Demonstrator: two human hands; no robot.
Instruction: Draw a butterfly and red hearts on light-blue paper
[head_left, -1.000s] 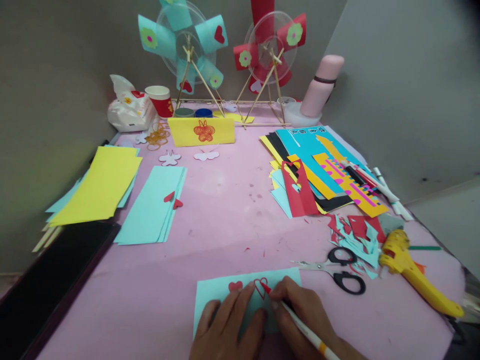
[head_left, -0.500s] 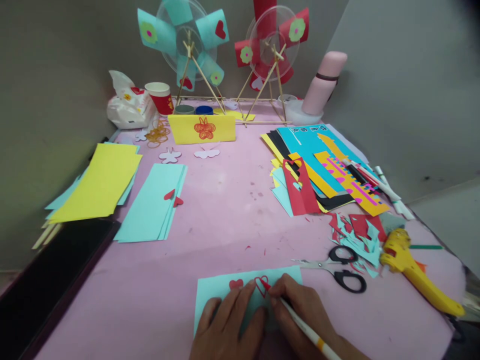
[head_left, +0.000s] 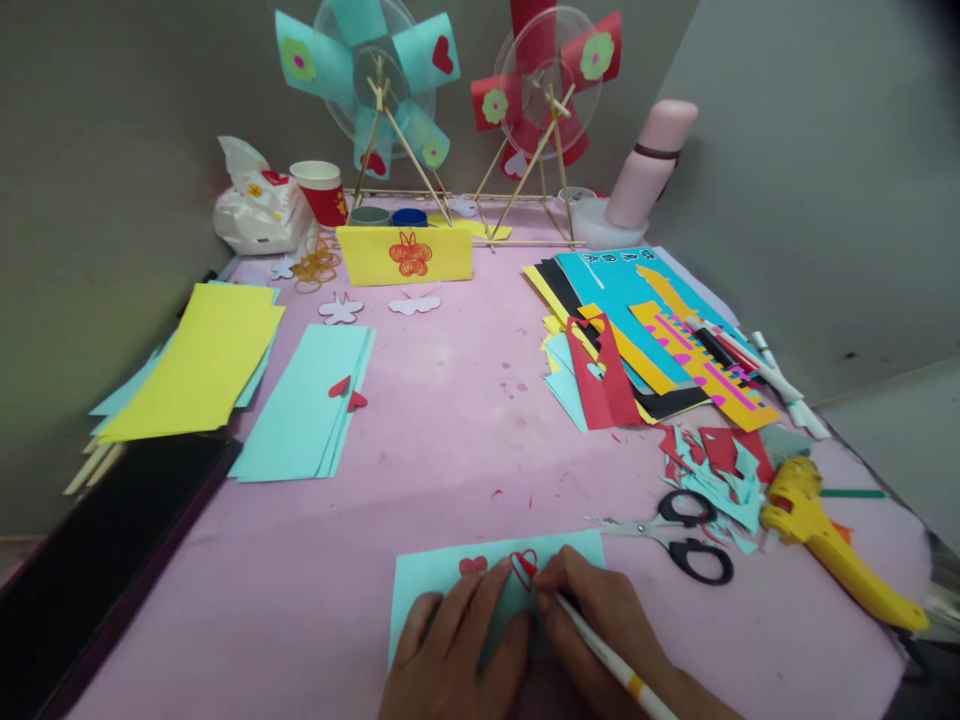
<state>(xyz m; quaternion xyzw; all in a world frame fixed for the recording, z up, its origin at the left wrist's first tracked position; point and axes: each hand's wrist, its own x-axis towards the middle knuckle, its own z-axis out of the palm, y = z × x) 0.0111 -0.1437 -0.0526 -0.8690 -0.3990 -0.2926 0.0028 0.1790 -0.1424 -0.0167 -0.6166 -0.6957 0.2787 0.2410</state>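
Observation:
A light blue sheet of paper point(head_left: 420, 575) lies at the table's near edge. It carries a filled red heart point(head_left: 472, 566) and, to its right, a red heart outline point(head_left: 534, 556) partly coloured in. My left hand point(head_left: 465, 640) rests on the sheet with fingers stretched out, pressing it down. In my right hand point(head_left: 592, 610) I grip a felt-tip pen point(head_left: 611, 660) with a white barrel and a yellow band; its red tip touches the inside of the outlined heart. Black-handled scissors point(head_left: 660, 530) lie just beyond my right hand, blades towards the paper.
At right are a yellow glue gun point(head_left: 832, 550), paper scraps point(head_left: 724, 480) and stacked coloured sheets point(head_left: 600, 280). Blue strips point(head_left: 300, 410), yellow paper point(head_left: 202, 360) and a black phone-like slab point(head_left: 112, 550) occupy the left. Two paper pinwheels point(head_left: 379, 95) and a pink bottle point(head_left: 649, 165) stand behind.
The pen tip has shifted slightly within the right heart, and more of it appears filled with red. My left hand stays in place on the paper.

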